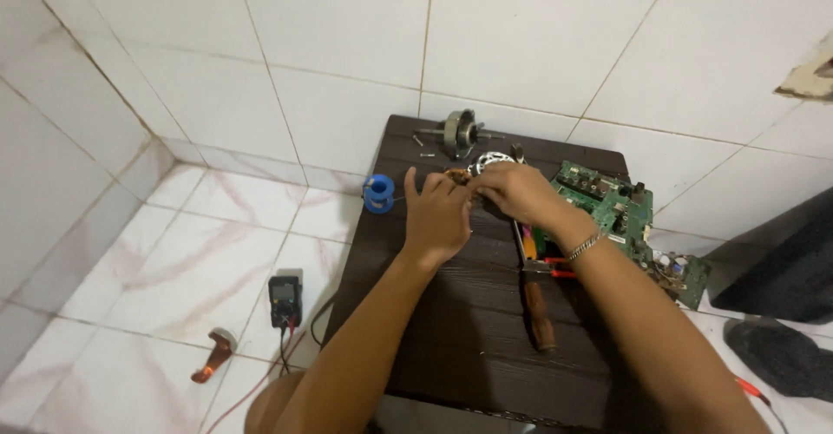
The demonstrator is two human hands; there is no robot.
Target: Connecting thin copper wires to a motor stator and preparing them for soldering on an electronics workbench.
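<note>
A low dark brown wooden table (468, 330) with a slatted top stands on a white tiled floor (200, 260). On the table lie a grey round metal motor part with a shaft (458, 132) at the far edge, a blue spool (378, 193) at the left edge, a green circuit board (625, 217) overhanging the right side, red-handled pliers (548, 268), and what may be a brown wooden-handled tool (540, 314). On the floor sit a black multimeter (285, 299) and a copper-coloured piece (215, 358).
</note>
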